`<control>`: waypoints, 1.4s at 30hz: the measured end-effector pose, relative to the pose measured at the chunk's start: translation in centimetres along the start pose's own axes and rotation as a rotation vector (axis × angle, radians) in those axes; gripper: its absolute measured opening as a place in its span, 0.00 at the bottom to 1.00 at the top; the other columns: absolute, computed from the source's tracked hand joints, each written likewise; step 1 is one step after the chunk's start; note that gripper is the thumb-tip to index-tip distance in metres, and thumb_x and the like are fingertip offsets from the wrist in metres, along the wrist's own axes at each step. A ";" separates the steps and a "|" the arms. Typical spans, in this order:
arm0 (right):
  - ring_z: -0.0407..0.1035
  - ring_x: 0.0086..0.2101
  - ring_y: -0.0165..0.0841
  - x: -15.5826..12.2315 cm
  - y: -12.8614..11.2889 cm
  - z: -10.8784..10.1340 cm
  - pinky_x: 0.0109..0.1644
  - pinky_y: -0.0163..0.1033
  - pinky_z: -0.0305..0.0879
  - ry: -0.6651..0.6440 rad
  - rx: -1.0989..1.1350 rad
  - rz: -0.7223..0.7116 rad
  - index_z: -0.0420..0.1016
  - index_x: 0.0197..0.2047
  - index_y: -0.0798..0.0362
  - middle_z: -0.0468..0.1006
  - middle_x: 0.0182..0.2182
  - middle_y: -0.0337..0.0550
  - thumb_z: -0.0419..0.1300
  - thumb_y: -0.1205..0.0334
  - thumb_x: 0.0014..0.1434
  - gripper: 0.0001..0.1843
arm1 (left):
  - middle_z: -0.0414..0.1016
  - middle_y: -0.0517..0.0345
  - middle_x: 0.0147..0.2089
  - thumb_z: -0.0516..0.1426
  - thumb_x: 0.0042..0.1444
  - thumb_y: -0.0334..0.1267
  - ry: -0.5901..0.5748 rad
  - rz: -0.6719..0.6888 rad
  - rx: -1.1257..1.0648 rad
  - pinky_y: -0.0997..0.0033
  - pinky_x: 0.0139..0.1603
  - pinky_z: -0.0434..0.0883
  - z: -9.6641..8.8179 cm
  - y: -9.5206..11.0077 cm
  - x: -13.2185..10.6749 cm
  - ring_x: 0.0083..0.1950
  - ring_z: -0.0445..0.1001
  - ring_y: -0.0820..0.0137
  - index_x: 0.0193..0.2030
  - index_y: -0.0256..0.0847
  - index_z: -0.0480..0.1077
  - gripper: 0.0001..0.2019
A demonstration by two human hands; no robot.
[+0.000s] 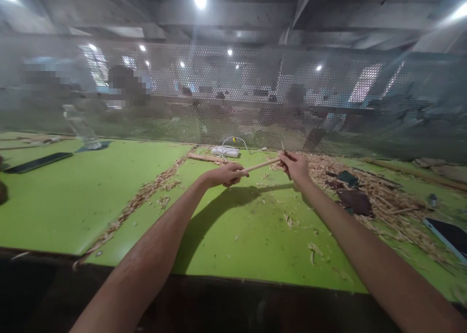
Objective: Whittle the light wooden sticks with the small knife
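Observation:
A slim, pale wooden stick (pixel 261 166) slants up to the right above the green tabletop. My left hand (pixel 226 174) is closed around its lower left part. At the stick's far right end, my right hand (pixel 295 166) grips a thin, dark carving knife (pixel 282 147), its narrow tip pointing up and its other end showing below the fingers. The knife crosses close to the stick's end; the exact contact is hidden by the fingers. Both hands are raised a little, casting a shadow on the table.
Wood shavings (pixel 386 201) are heaped at right around dark sandpaper-like pieces (pixel 355 202). A phone (pixel 447 236) lies near the right edge. A white power strip (pixel 225 151) sits before the perforated screen (pixel 241 114). At left are a plastic bottle (pixel 82 126) and dark phone (pixel 38 162).

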State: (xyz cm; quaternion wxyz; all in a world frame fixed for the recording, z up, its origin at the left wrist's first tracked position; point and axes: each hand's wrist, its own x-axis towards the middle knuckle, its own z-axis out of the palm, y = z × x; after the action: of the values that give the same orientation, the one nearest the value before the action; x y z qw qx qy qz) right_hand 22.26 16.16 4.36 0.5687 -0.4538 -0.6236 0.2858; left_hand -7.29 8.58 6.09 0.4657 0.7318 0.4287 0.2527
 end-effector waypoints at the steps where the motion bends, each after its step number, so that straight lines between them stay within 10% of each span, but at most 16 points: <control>1: 0.68 0.22 0.33 0.0 -0.1 0.0 0.21 0.38 0.64 -0.004 0.012 0.000 0.84 0.38 0.49 0.81 0.28 0.48 0.74 0.36 0.57 0.23 | 0.67 0.62 0.28 0.58 0.73 0.46 -0.008 0.007 -0.010 0.71 0.25 0.58 0.0 -0.1 0.1 0.22 0.60 0.75 0.48 0.37 0.77 0.13; 19: 0.68 0.25 0.35 -1.7 -1.4 1.7 0.27 0.42 0.66 -0.209 -0.054 -0.117 0.90 0.50 0.46 0.84 0.33 0.48 0.73 0.39 0.57 0.25 | 0.68 0.61 0.27 0.52 0.78 0.43 0.001 0.003 -0.128 0.71 0.23 0.62 1.7 1.0 0.8 0.21 0.62 0.74 0.45 0.39 0.75 0.14; 24: 0.73 0.32 0.43 -1.5 -1.6 1.7 0.36 0.46 0.70 -0.059 -0.292 -0.250 0.88 0.50 0.49 0.82 0.33 0.50 0.64 0.36 0.66 0.26 | 0.65 0.63 0.26 0.51 0.79 0.42 -0.009 0.011 -0.207 0.71 0.23 0.60 2.3 0.9 1.2 0.21 0.61 0.75 0.45 0.40 0.75 0.14; 30: 0.74 0.35 0.45 -0.9 -3.1 1.5 0.41 0.46 0.67 -0.212 -0.664 -0.359 0.84 0.43 0.48 0.83 0.35 0.54 0.48 0.48 0.77 0.25 | 0.61 0.66 0.25 0.49 0.79 0.42 0.049 0.023 -0.322 0.71 0.23 0.56 2.9 0.1 1.6 0.22 0.57 0.75 0.47 0.41 0.72 0.13; 42: 0.78 0.42 0.47 -4.2 -1.9 2.2 0.39 0.44 0.65 -0.278 -1.059 -0.429 0.81 0.70 0.51 0.85 0.54 0.60 0.45 0.62 0.78 0.29 | 0.60 0.66 0.24 0.49 0.81 0.38 0.117 -0.096 -0.392 0.73 0.22 0.55 4.2 1.4 1.3 0.21 0.56 0.77 0.44 0.39 0.71 0.13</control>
State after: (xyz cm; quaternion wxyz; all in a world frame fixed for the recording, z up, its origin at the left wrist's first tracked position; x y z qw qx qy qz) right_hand 19.47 11.94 3.68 0.2226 -0.4981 -0.8280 -0.1294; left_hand -2.86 7.47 5.48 0.5850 0.5900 0.4321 0.3507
